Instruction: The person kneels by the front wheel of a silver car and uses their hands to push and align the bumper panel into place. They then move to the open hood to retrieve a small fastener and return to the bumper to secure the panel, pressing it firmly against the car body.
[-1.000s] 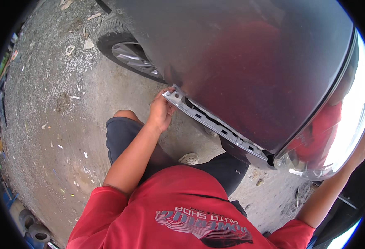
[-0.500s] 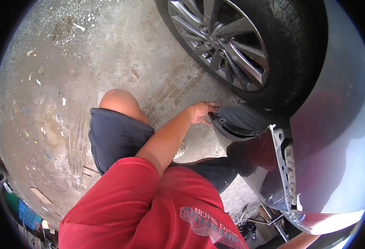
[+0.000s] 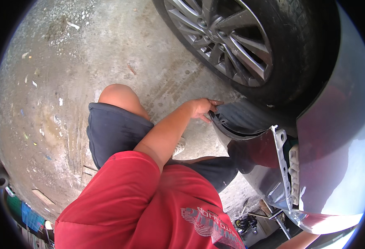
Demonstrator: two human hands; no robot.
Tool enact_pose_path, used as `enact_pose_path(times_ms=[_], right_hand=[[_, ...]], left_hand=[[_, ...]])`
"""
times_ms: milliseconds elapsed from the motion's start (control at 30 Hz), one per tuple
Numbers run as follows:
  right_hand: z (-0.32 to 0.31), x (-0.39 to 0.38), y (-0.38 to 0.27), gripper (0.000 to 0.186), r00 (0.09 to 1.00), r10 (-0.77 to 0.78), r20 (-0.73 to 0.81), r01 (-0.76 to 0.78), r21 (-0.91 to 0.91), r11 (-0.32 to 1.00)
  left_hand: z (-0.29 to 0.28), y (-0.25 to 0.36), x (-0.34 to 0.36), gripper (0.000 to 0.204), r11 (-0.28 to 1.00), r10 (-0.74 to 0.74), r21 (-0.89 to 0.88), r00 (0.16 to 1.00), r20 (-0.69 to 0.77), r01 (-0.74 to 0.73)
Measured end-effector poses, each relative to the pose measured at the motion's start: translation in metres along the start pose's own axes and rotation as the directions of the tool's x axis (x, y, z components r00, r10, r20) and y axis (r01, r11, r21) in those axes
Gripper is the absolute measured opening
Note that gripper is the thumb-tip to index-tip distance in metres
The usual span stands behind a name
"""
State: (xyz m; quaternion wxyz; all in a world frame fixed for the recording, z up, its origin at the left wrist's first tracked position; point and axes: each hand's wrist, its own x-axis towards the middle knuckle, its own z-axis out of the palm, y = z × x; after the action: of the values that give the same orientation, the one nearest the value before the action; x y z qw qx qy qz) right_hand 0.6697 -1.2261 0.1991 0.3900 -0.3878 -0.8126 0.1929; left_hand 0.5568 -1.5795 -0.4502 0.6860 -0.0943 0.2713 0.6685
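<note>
Bumper point(image 3: 262, 171) corner's pinched in my left hand point(image 3: 202, 108); I'd keep pressure light, even; right hand's hidden, grip I can't tell.

Left arm point(image 3: 165, 135) extended, right one mostly out of sight.
From my end I see the left arm leave a short red sleeve point(image 3: 107, 195) and slant up and to the right, wrist nearly straight. Left hand point(image 3: 200, 108) at the far end, fingers point(image 3: 217, 102) parted: one stretched out to the right, another angled lower, a gap between; how firm the grip is, I can't tell. Right forearm point(image 3: 301, 240) low at right, only a short slanting length; right hand hidden. Left knee point(image 3: 119, 97) bare and bent.
</note>
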Motion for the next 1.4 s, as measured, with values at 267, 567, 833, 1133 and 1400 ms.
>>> enact_pose_path(times_ms=[267, 567, 833, 1133, 1400], right_hand=[[-0.007, 0.006, 0.004, 0.04, 1.0, 0.0, 0.003, 0.0, 0.016, 1.0], [-0.011, 0.008, 0.003, 0.04, 1.0, -0.003, 0.018, 0.003, 0.021, 1.0], [-0.013, 0.005, 0.005, 0.039, 1.0, 0.007, 0.009, -0.007, 0.005, 1.0], [-0.006, 0.007, 0.003, 0.039, 1.0, 0.009, 0.016, -0.009, 0.003, 1.0], [-0.015, 0.003, 0.006, 0.038, 1.0, 0.009, 0.016, -0.009, 0.003, 1.0]], left_hand=[[-0.004, -0.007, 0.014, 0.041, 0.942, 0.124, 0.329, 0.979, -0.159, -0.066], [0.001, -0.012, 0.028, 0.036, 0.922, 0.294, 0.324, 0.929, -0.225, -0.214], [0.006, -0.022, 0.038, 0.04, 0.943, 0.046, -0.314, 0.976, -0.213, -0.113], [0.011, -0.02, 0.048, 0.045, 0.924, 0.042, -0.371, 0.987, -0.154, -0.097], [0.042, 0.0, 0.041, 0.031, 0.847, -0.018, -0.511, 0.952, -0.305, -0.147]])
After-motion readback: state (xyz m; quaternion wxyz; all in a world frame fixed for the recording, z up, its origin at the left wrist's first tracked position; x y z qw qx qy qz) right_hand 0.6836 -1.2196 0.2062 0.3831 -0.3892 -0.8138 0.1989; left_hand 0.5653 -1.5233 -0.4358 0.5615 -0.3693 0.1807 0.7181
